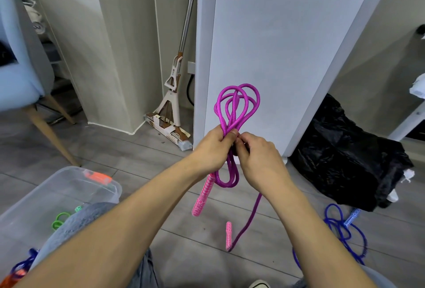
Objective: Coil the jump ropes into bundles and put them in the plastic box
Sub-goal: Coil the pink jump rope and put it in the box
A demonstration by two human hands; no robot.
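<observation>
1. The clear plastic box [69,186] on the floor already held a green rope bundle [60,220].
2. The left hand [212,146] gripped the half-coiled magenta braided jump rope [236,108]; the right hand [259,156] pinched it, tail trailing.
3. The blue jump rope [342,230] lay uncoiled.

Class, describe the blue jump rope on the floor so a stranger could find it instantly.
Start at the black plastic bag on the floor. In front of it lies the blue jump rope, loose and uncoiled. Unlike the purple jump rope, no hand holds it.
</observation>
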